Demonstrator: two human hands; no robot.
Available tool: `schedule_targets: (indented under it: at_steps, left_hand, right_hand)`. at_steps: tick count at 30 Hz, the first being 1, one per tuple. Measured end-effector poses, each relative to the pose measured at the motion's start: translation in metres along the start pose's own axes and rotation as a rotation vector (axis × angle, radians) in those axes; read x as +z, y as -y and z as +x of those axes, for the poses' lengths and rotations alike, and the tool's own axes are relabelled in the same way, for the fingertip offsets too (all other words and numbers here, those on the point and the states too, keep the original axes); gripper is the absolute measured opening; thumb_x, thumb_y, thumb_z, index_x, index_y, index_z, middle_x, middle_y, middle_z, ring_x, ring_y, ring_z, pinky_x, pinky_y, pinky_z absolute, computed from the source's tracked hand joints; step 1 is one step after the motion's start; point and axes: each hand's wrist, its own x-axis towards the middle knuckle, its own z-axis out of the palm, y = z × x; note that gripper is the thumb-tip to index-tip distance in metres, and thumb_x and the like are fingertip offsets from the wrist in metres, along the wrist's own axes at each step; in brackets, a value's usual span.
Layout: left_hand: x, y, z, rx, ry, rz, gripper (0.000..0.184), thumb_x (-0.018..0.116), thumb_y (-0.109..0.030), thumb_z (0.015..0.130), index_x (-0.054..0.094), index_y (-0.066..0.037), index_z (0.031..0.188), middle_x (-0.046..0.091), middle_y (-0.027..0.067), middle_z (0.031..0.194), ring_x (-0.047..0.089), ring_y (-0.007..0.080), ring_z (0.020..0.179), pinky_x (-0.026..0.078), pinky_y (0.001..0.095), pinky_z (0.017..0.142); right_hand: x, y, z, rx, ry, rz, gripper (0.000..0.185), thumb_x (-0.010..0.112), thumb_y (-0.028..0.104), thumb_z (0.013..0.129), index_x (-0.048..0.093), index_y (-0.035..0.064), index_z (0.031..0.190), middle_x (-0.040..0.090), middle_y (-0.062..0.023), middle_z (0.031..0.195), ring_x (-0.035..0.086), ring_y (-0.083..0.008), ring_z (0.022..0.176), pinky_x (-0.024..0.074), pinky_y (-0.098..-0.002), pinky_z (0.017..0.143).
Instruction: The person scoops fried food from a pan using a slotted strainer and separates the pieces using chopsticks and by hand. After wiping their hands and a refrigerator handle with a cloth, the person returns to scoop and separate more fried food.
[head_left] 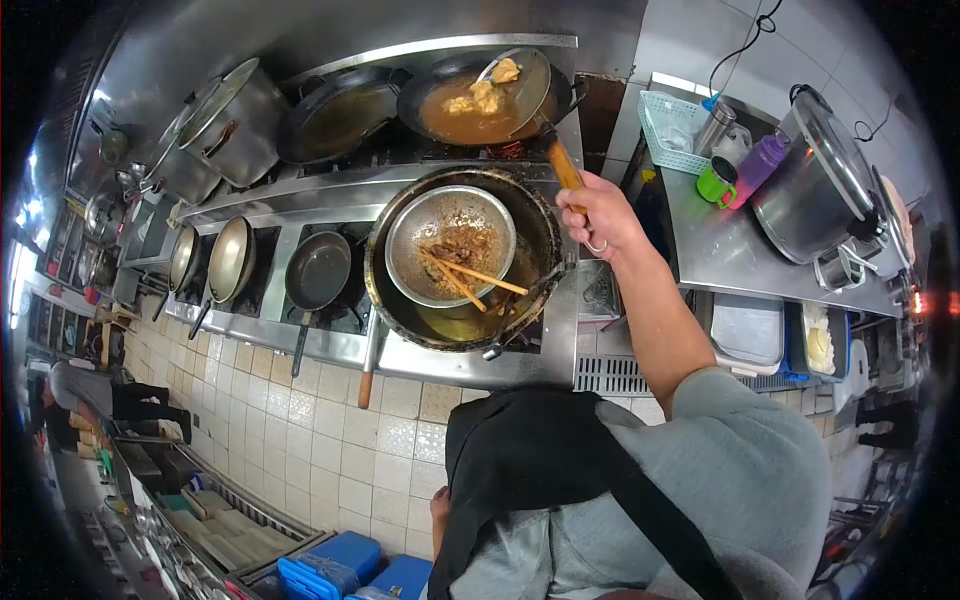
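My right hand (600, 212) is closed around the wooden handle of a skimmer (535, 92). The skimmer's round head is tilted over the far wok (440, 125), which holds brownish liquid. Pieces of yellow fried-looking food (487, 97) lie at the skimmer's edge and in the liquid. Nearer me, a metal colander (397, 240) with dark bits of food inside rests over a large blackened wok (380, 300) containing oil. A pair of wooden chopsticks (470, 270) lies across the colander. Low beside my apron is my left hand (438, 503), mostly hidden, its fingers unclear.
Another dark wok (345, 120) and large steel pots (240, 120) line the back of the stove. Several pans, including a black frying pan (318, 270), sit to the left. A steel counter on the right carries a green mug (716, 181), a purple bottle (762, 160) and a big pot (815, 190).
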Motion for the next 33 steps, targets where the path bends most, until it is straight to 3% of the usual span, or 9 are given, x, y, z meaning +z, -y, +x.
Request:
schedule_targets:
  at_steps: [2, 8, 9, 14, 19, 24, 26, 28, 33]
  left_hand:
    - [0.006, -0.005, -0.003, 0.100, 0.034, 0.224, 0.039, 0.054, -0.024, 0.089, 0.057, 0.001, 0.118, 0.065, 0.0176, 0.107, 0.062, 0.0231, 0.101, 0.050, 0.0352, 0.081]
    - [-0.010, -0.010, -0.001, 0.411, 0.081, 0.769, 0.032, 0.047, -0.027, 0.091, 0.064, -0.004, 0.105, 0.066, 0.0157, 0.101, 0.064, 0.0266, 0.094, 0.051, 0.0377, 0.075]
    - [-0.016, -0.016, -0.001, 0.332, 0.089, 0.622, 0.024, 0.047, -0.022, 0.091, 0.064, -0.005, 0.097, 0.065, 0.0137, 0.093, 0.063, 0.0240, 0.085, 0.050, 0.0402, 0.068]
    - [-0.054, -0.135, -0.050, -0.290, -0.004, -0.526, 0.048, 0.054, -0.021, 0.091, 0.038, -0.004, 0.133, 0.056, 0.0161, 0.122, 0.062, 0.0284, 0.083, 0.049, 0.0404, 0.063]
    - [-0.056, -0.182, -0.073, -0.328, -0.062, -0.609, 0.056, 0.057, -0.022, 0.090, 0.036, -0.003, 0.138, 0.058, 0.0167, 0.122, 0.061, 0.0277, 0.082, 0.048, 0.0415, 0.061]
    - [-0.008, -0.052, -0.016, 0.095, -0.075, 0.049, 0.042, 0.056, -0.026, 0.088, 0.056, 0.001, 0.120, 0.064, 0.0187, 0.111, 0.063, 0.0288, 0.095, 0.050, 0.0342, 0.077]
    - [0.002, -0.024, -0.002, -0.031, 0.012, 0.093, 0.038, 0.056, -0.029, 0.086, 0.063, -0.003, 0.112, 0.062, 0.0168, 0.116, 0.061, 0.0302, 0.105, 0.048, 0.0311, 0.087]
    - [-0.001, -0.029, -0.011, 0.311, -0.002, 0.546, 0.037, 0.057, -0.032, 0.084, 0.064, -0.010, 0.113, 0.061, 0.0131, 0.120, 0.060, 0.0313, 0.106, 0.048, 0.0343, 0.091]
    - [-0.004, -0.023, -0.008, 0.254, -0.001, 0.510, 0.036, 0.058, -0.028, 0.084, 0.063, -0.011, 0.115, 0.059, 0.0175, 0.121, 0.061, 0.0303, 0.106, 0.048, 0.0371, 0.091]
  right_hand:
    - [-0.002, 0.010, -0.016, -0.017, -0.001, -0.115, 0.044, 0.053, -0.002, 0.082, 0.045, 0.0041, 0.125, 0.046, 0.0002, 0.072, 0.041, -0.0051, 0.047, 0.0300, -0.0189, 0.034]
    - [-0.009, 0.030, -0.039, -0.135, -0.058, -0.271, 0.064, 0.054, -0.002, 0.082, 0.034, 0.0103, 0.142, 0.044, 0.0031, 0.072, 0.038, -0.0032, 0.047, 0.0301, -0.0180, 0.035]
    - [-0.008, 0.034, -0.042, -0.167, -0.055, -0.306, 0.066, 0.053, -0.002, 0.082, 0.032, 0.0112, 0.143, 0.043, 0.0037, 0.071, 0.037, -0.0033, 0.046, 0.0305, -0.0181, 0.035]
    - [-0.019, 0.031, -0.021, -0.228, -0.148, -0.379, 0.063, 0.052, -0.002, 0.083, 0.033, 0.0104, 0.142, 0.043, 0.0026, 0.072, 0.038, -0.0046, 0.047, 0.0312, -0.0199, 0.036]
    - [-0.022, 0.024, -0.003, -0.204, -0.171, -0.390, 0.059, 0.050, -0.002, 0.084, 0.034, 0.0104, 0.140, 0.043, 0.0014, 0.069, 0.039, -0.0063, 0.047, 0.0317, -0.0220, 0.037]
    - [-0.014, 0.015, -0.008, 0.022, -0.037, -0.079, 0.056, 0.051, -0.003, 0.083, 0.039, 0.0108, 0.136, 0.042, 0.0021, 0.070, 0.037, -0.0049, 0.046, 0.0288, -0.0190, 0.035]
    - [-0.018, 0.012, -0.006, 0.041, -0.001, -0.062, 0.051, 0.052, -0.003, 0.082, 0.042, 0.0098, 0.130, 0.045, 0.0004, 0.073, 0.039, -0.0049, 0.048, 0.0297, -0.0190, 0.035]
    - [-0.012, 0.014, -0.006, 0.084, 0.055, 0.102, 0.044, 0.053, -0.002, 0.083, 0.042, 0.0070, 0.125, 0.049, -0.0018, 0.077, 0.041, -0.0047, 0.050, 0.0313, -0.0188, 0.036]
    - [-0.011, 0.010, 0.009, 0.144, 0.164, 0.227, 0.030, 0.053, -0.001, 0.084, 0.044, 0.0033, 0.113, 0.052, -0.0051, 0.082, 0.042, -0.0047, 0.052, 0.0346, -0.0182, 0.038]
